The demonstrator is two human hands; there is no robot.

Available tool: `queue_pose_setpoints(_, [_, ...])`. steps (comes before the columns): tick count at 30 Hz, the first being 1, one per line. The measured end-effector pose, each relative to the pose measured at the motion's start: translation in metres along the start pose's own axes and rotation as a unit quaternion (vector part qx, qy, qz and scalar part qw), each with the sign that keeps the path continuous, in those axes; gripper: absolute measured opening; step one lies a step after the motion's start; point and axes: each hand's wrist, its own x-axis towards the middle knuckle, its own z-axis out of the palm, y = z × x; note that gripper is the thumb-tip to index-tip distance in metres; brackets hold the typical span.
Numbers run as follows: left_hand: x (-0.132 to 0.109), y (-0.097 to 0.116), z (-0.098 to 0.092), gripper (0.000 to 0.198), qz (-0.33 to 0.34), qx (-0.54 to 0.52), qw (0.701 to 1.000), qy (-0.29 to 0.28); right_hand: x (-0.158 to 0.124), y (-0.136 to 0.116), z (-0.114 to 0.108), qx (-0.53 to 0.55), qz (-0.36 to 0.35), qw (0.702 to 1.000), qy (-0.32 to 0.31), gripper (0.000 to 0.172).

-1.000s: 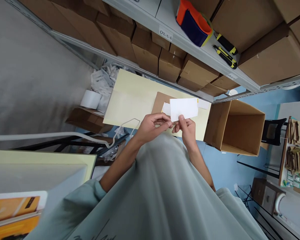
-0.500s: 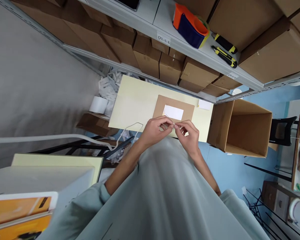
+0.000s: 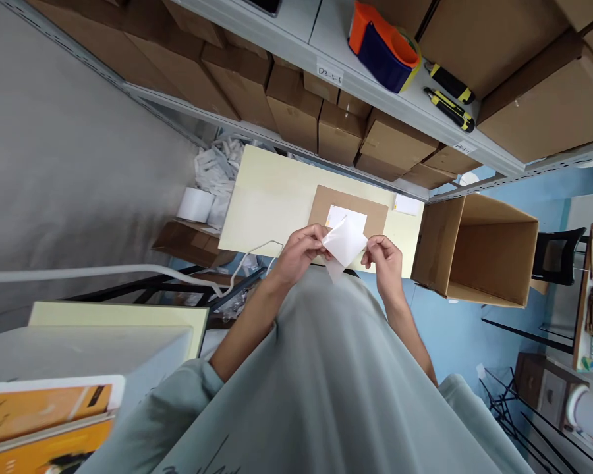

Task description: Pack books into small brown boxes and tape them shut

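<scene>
Your left hand (image 3: 300,253) closes thumb and fingers on the left corner of the white sheet (image 3: 346,241), and your right hand (image 3: 385,257) pinches the opposite corner between thumb and forefinger; both grips are narrow, at the fingertips. The white sheet is in the air between your hands, close in front of your body and above the near edge of the cream table (image 3: 267,197). It is turned corner-down like a diamond, with a paler flap (image 3: 335,268) hanging beneath it; whether the flap is a separate layer or a fold of the same sheet cannot be told. Holding by the corners appears to leave the face of the sheet untouched and to let each hand steer its own side. Behind the sheet, a flat piece of brown cardboard (image 3: 320,207) lies on the table with a white rectangle (image 3: 337,214) on its face, partly covered from view by the sheet; its position directly ahead of you likely puts it within short reach of both hands. A small white stack (image 3: 408,204) sits near the table's right end, apart from the cardboard, probably so the work area stays free. On the shelf (image 3: 296,18) above, the tape dispenser (image 3: 385,56) and two cutters (image 3: 449,110) lie off the work surface, presumably to spare room below.
</scene>
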Motion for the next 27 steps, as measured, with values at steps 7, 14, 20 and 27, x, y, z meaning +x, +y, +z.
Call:
queue_pose_setpoints(7, [0.002,0.004,-0.025,0.016,-0.037,-0.142,0.984,0.099,0.002,0.003,0.003,0.043,0.021,0.997,0.053,0.022])
queue_pose_setpoints(14, [0.003,0.009,-0.054,0.017,-0.06,-0.205,0.964,0.156,0.002,0.001,0.008,0.049,0.028,0.995,0.083,0.023])
queue_pose_setpoints(20, [0.005,0.015,-0.074,0.023,-0.064,-0.205,0.964,0.156,-0.004,0.0,0.019,0.033,0.025,0.994,0.097,0.024])
queue_pose_setpoints(27, [0.009,0.022,-0.093,0.028,-0.071,-0.192,0.965,0.161,-0.011,-0.001,0.038,0.015,0.017,0.992,0.128,0.027])
